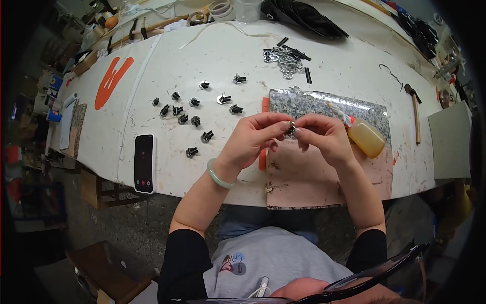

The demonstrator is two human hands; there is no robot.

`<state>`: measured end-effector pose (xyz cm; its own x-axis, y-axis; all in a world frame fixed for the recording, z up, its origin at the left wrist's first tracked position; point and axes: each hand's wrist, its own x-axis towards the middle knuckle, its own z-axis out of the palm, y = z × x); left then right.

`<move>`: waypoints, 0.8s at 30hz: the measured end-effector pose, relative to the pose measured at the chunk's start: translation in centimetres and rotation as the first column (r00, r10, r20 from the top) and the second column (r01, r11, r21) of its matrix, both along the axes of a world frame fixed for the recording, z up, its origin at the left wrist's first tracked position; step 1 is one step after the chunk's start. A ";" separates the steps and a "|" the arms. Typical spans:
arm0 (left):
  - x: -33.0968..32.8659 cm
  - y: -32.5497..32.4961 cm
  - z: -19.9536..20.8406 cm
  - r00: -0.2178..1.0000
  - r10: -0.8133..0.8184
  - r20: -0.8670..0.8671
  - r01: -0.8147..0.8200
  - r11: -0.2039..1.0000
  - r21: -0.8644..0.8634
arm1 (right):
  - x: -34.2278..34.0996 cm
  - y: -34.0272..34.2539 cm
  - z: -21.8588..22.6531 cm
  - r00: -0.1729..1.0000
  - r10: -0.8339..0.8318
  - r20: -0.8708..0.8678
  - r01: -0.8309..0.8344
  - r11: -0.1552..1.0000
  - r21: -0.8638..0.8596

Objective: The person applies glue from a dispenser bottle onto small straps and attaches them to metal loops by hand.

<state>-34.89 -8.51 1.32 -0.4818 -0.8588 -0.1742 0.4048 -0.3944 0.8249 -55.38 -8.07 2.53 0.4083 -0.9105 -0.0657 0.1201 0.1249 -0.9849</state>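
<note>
Over the granite slab (329,109) my two hands meet fingertip to fingertip. Between them is a small metal ring (290,128), dark and silver, mostly covered by the fingers. My left hand (253,136) pinches one side of it between thumb and forefinger; a pale green bangle (219,175) circles that wrist. On the other side my right hand (324,136) pinches it too. Whether a black strip runs through the ring, I cannot tell. Left of my hands lie several metal rings with black strips looped through them (207,136). Loose silver rings (288,65) and black strips (308,75) are heaped farther back.
A bottle of amber liquid (366,138) lies beside my right wrist. The slab's near part is covered by a pinkish board (314,177). A phone (145,163) is at left, an orange cutout (112,83) beyond it. A hammer (416,109) lies at far right, black sheets (304,17) at the back.
</note>
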 end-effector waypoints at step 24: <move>-1.9 2.2 0.3 0.925 0.328 0.189 -0.262 0.915 -0.307 | 1.5 1.0 -1.1 0.919 -0.362 -0.155 0.085 0.567 -0.819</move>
<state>-36.77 -6.34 1.65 -0.1732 -0.9848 0.0102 0.2521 -0.0344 0.9671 -53.84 -7.11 1.45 0.2725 -0.7128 0.6463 -0.2577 -0.7012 -0.6647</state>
